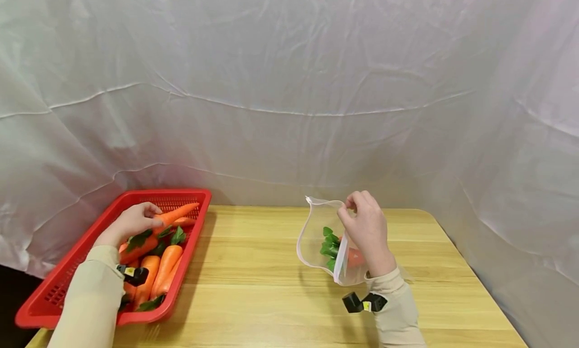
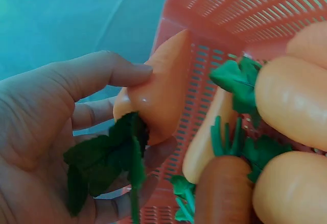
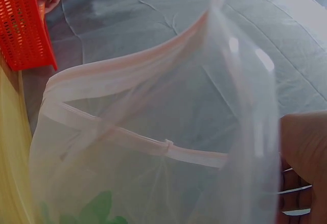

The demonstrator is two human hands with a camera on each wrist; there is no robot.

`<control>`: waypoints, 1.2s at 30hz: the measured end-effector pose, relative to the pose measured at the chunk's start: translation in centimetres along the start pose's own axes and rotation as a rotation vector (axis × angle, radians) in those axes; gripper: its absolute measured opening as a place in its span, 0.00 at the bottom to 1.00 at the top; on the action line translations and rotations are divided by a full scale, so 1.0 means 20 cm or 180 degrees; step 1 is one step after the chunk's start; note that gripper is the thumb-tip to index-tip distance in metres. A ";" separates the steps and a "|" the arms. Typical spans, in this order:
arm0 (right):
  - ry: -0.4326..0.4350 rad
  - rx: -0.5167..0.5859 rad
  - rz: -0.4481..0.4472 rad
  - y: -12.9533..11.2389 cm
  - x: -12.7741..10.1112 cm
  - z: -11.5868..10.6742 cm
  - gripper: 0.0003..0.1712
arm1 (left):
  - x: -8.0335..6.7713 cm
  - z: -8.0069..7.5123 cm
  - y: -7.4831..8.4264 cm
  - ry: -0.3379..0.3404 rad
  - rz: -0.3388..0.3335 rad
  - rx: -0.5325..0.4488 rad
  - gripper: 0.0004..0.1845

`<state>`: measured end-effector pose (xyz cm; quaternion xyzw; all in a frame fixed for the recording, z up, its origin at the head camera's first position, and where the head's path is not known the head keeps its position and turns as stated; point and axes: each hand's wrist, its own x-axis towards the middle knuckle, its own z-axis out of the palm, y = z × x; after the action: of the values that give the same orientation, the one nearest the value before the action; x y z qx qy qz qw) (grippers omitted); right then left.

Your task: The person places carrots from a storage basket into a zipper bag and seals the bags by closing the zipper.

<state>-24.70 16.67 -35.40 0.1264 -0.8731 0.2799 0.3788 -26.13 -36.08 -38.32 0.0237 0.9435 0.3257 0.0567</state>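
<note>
My left hand [image 1: 135, 221] reaches into the red basket [image 1: 54, 290] and grips a toy carrot [image 1: 179, 214]. In the left wrist view the thumb lies across the thick end of this carrot [image 2: 167, 83], the fingers curl beneath, and its green leaves [image 2: 102, 155] hang over the palm. At the right, my right hand [image 1: 368, 227] pinches the rim of a clear zip bag [image 1: 312, 242], whose mouth gapes toward the left. Green leaves [image 1: 329, 247] and an orange carrot body [image 1: 355, 257] show through the bag. The right fingertips are hidden in the right wrist view.
Several more carrots [image 1: 166, 265] with green tops lie in the basket. It stands on the left of a wooden table [image 1: 253, 267]. A pale cloth [image 1: 280, 147] hangs behind the table's back edge and along both sides.
</note>
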 end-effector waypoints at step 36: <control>0.0004 0.0016 -0.0029 0.00 0.00 -0.01 0.05 | -0.08 0.00 0.48 0.1005 0.0538 -0.0274 0.27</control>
<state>-24.57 16.73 -35.34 0.1312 -0.8715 0.2804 0.3803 -24.41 -28.63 -32.32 0.0490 0.9205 0.3691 -0.1187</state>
